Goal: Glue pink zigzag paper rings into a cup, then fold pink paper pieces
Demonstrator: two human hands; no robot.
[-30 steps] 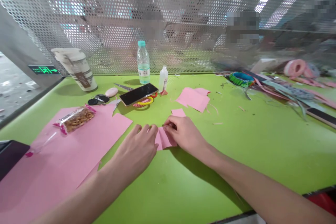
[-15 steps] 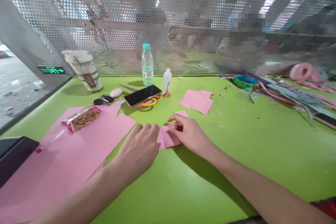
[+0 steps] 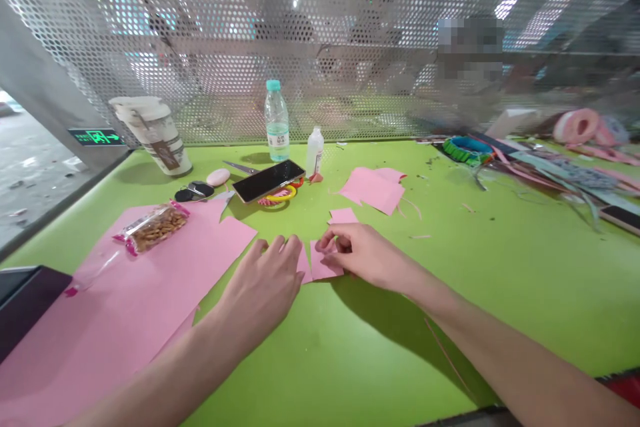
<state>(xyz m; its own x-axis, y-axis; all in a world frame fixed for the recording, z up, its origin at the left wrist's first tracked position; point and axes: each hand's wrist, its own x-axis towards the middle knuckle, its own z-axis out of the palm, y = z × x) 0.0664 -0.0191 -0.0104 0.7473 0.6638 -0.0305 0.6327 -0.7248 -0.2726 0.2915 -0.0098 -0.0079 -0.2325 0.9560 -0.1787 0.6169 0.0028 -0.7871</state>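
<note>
Two small pieces of pink paper lie side by side on the green table, with a narrow wedge-shaped gap between them. Curled fingers of my left hand (image 3: pixel 267 270) press on the left piece of pink paper (image 3: pixel 304 268), covering most of it. My right hand (image 3: pixel 367 253) has its thumb and fingers pinched on the right piece of pink paper (image 3: pixel 323 268). Just beyond my right fingers rests another small pink paper piece (image 3: pixel 343 215). Farther back are larger pink paper scraps (image 3: pixel 373 190).
A large pink sheet (image 3: pixel 165 293) covers the left side, with a snack packet (image 3: pixel 155 228) on it. Behind are a phone (image 3: pixel 270 180) over scissors (image 3: pixel 240 167), a small white bottle (image 3: pixel 315 152), a water bottle (image 3: pixel 277 123) and a cup (image 3: pixel 157 140). Ribbons (image 3: pixel 555 180) lie right.
A gap has opened between the two pink pieces, which met along a line before. My right fingers have drawn closer together on the right piece. The left hand has hardly moved.
</note>
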